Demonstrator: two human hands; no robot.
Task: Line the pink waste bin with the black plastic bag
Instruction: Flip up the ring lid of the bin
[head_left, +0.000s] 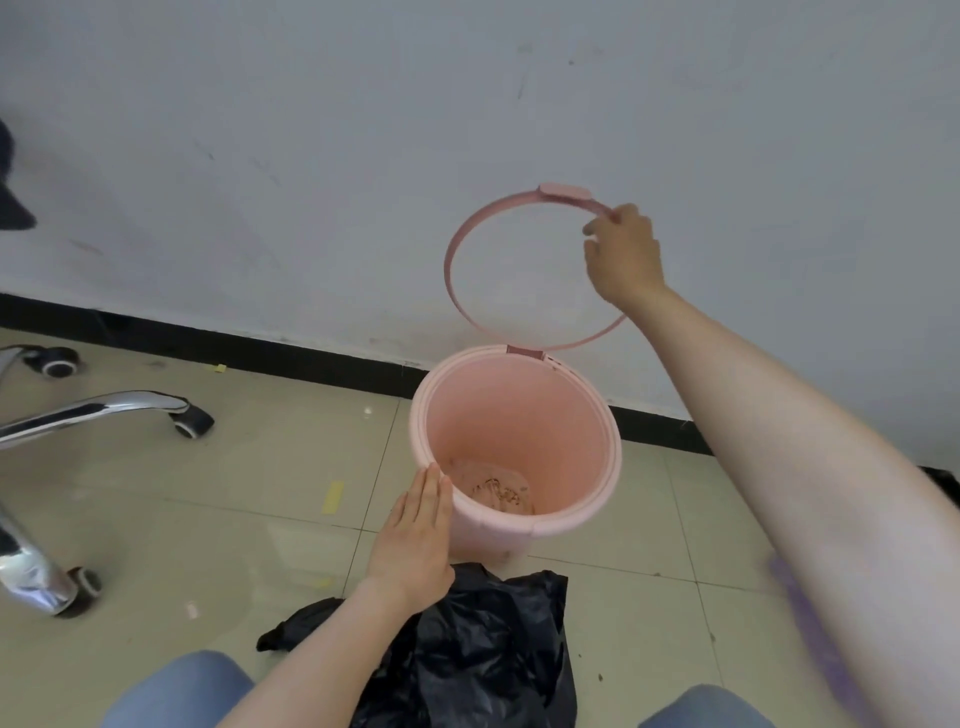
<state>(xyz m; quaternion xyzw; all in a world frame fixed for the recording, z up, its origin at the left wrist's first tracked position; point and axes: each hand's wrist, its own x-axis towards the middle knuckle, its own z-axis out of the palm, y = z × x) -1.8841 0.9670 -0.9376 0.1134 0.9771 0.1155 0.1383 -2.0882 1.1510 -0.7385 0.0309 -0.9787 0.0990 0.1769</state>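
Note:
The pink waste bin (571, 499) stands on the tiled floor by the wall, with crumbs of dirt at its bottom. Its pink retaining ring (457, 244) is hinged at the back rim and swung upright against the wall. My right hand (623, 257) pinches the top right of that ring. My left hand (418, 538) lies flat, fingers together, against the bin's near left rim. The black plastic bag (483, 644) lies crumpled on the floor in front of the bin, between my knees.
A chrome office-chair base (98, 410) with castors sits at the left. A white wall with a black skirting board (260, 351) runs behind the bin. Small yellow scraps (332, 496) lie on the tiles. My jeans-clad knees are at the bottom edge.

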